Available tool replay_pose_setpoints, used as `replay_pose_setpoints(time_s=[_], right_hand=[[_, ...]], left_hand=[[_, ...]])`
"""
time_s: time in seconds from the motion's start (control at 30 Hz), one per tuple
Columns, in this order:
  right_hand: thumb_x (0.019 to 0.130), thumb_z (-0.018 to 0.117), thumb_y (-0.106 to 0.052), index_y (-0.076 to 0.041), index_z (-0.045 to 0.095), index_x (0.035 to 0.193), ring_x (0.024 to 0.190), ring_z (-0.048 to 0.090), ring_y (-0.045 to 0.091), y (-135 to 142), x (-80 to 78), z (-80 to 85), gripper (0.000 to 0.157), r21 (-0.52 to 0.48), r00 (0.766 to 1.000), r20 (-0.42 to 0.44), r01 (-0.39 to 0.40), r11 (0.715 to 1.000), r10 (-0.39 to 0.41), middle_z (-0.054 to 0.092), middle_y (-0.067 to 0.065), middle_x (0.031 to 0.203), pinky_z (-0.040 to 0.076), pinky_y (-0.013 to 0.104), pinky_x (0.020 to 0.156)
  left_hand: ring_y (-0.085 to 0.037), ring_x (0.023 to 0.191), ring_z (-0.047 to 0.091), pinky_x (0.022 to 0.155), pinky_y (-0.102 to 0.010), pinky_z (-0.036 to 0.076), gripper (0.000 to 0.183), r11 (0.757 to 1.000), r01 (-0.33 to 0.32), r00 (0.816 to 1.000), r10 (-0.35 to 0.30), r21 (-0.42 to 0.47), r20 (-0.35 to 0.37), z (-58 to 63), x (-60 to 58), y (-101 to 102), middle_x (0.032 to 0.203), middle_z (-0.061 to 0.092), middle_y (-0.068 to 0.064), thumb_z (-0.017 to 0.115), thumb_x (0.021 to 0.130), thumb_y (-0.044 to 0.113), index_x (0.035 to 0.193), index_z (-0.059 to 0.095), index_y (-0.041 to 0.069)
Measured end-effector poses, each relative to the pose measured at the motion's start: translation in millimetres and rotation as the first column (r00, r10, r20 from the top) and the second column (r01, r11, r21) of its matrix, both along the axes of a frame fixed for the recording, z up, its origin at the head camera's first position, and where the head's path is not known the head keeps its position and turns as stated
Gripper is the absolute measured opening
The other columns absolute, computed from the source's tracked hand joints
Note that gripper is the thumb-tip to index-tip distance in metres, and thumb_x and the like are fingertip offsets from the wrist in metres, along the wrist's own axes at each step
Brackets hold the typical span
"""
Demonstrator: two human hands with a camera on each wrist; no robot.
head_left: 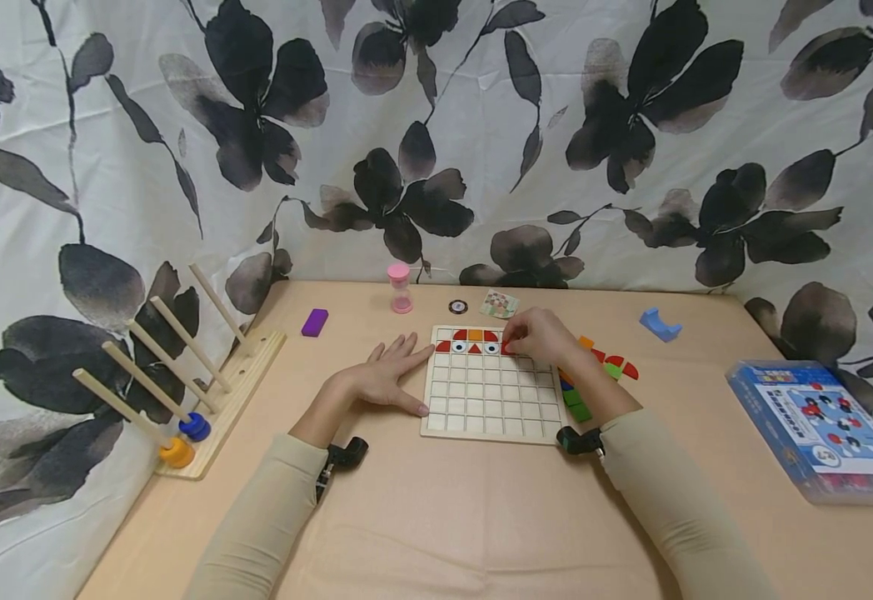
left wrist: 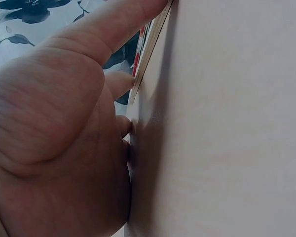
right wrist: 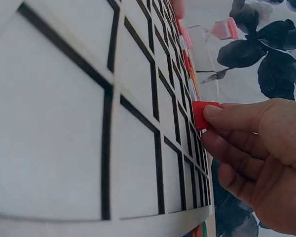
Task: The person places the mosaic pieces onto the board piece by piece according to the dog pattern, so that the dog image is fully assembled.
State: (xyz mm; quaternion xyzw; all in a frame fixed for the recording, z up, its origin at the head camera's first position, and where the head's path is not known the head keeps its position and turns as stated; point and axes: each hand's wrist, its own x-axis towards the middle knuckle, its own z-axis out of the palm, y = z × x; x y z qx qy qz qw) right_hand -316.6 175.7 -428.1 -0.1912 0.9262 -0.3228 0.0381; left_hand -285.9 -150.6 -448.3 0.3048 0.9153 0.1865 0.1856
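Note:
A white grid board (head_left: 481, 400) lies on the table, its squares divided by grooves. Its top two rows hold red and orange tiles (head_left: 475, 335) and two round eye tiles (head_left: 459, 347). My left hand (head_left: 384, 377) rests on the table with spread fingers, thumb and forefinger at the board's left edge. Over the second row, at the right end of the placed tiles, my right hand (head_left: 543, 337) pinches a red tile (right wrist: 198, 114) between thumb and fingers. The right wrist view shows that tile right at the grid surface. Loose coloured tiles (head_left: 577, 407) lie beside the board's right edge, partly behind my right forearm.
At left stands a wooden peg rack (head_left: 245, 375) with blue and orange rings. Behind the board are a purple block (head_left: 314, 322), a pink hourglass (head_left: 400, 289), a round black token (head_left: 457, 307) and a picture card (head_left: 500, 303). A blue curved piece (head_left: 660, 325) and a boxed set (head_left: 826, 433) lie right.

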Motion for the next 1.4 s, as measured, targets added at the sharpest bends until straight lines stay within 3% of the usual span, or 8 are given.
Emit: replay_pose_setpoints(time_s=[0.13,0.4,0.7,0.9,1.07,1.2,1.4], right_hand=[[0.085,0.073,-0.009,-0.012,0.075,0.089,0.079,0.057,0.019,-0.9,0.0,1.0,0.006,0.029,1.0,0.004,0.001,1.0,-0.001,0.069,-0.002,0.084,0.049,0.033,0.071],[0.084,0.074,-0.007,-0.01,0.077,0.102,0.084,0.061,0.016,3.0,-0.6,2.7,0.018,0.123,0.995,0.053,-0.096,0.988,0.09,0.073,0.002,0.095,0.052,0.033,0.076],[0.085,0.074,-0.014,-0.014,0.073,0.111,0.086,0.058,0.019,44.4,27.4,13.4,0.027,-0.006,0.988,-0.002,-0.154,0.988,0.154,0.069,0.002,0.104,0.051,0.034,0.074],[0.081,0.078,-0.016,-0.015,0.074,0.108,0.086,0.056,0.024,80.1,57.3,19.2,0.027,-0.07,0.97,0.139,-0.191,0.979,0.199,0.069,0.004,0.1,0.049,0.032,0.072],[0.077,0.081,-0.018,-0.015,0.076,0.1,0.074,0.057,0.024,104.1,78.1,17.7,0.024,-0.058,0.923,0.294,-0.241,0.969,0.247,0.068,0.003,0.083,0.049,0.025,0.061],[0.077,0.081,-0.017,-0.013,0.076,0.1,0.069,0.056,0.02,110.9,86.0,10.2,0.024,-0.078,0.894,0.349,-0.271,0.959,0.281,0.066,0.005,0.078,0.048,0.023,0.059],[0.077,0.081,-0.014,-0.013,0.074,0.097,0.071,0.055,0.019,105.6,91.0,3.6,0.021,-0.044,0.911,0.315,-0.267,0.963,0.267,0.063,0.006,0.077,0.047,0.022,0.059]], left_hand=[[-0.03,0.146,-0.012,0.115,-0.053,-0.008,0.114,1.0,-0.005,1.0,0.005,-0.003,-0.001,0.8,0.2,-1.2,0.16,-0.009,-0.012,0.07,0.067,0.072,0.155,0.012,0.029],[-0.03,0.147,-0.012,0.115,-0.053,-0.008,0.114,1.0,0.0,1.0,0.0,-0.011,-0.002,0.7,1.6,-1.9,0.16,-0.009,-0.011,0.069,0.067,0.073,0.155,0.011,0.03],[-0.03,0.146,-0.012,0.115,-0.053,-0.008,0.113,1.0,0.004,1.0,-0.004,-0.014,0.003,1.3,2.8,-2.7,0.16,-0.009,-0.011,0.069,0.068,0.072,0.155,0.01,0.031],[-0.029,0.147,-0.013,0.115,-0.052,-0.008,0.113,1.0,0.001,1.0,-0.001,-0.015,-0.002,2.2,3.1,-3.7,0.161,-0.009,-0.011,0.07,0.067,0.072,0.155,0.011,0.031],[-0.029,0.146,-0.013,0.115,-0.053,-0.008,0.113,1.0,0.004,1.0,-0.004,-0.016,0.003,2.3,3.6,-3.8,0.16,-0.009,-0.011,0.07,0.067,0.072,0.155,0.01,0.032],[-0.03,0.146,-0.013,0.115,-0.053,-0.008,0.113,1.0,0.006,1.0,-0.006,-0.012,0.007,2.7,4.4,-4.1,0.16,-0.009,-0.011,0.07,0.067,0.071,0.155,0.011,0.031],[-0.029,0.146,-0.013,0.115,-0.052,-0.009,0.114,1.0,0.008,1.0,-0.008,-0.023,0.009,2.3,5.1,-5.8,0.16,-0.01,-0.01,0.07,0.067,0.072,0.155,0.01,0.031]])
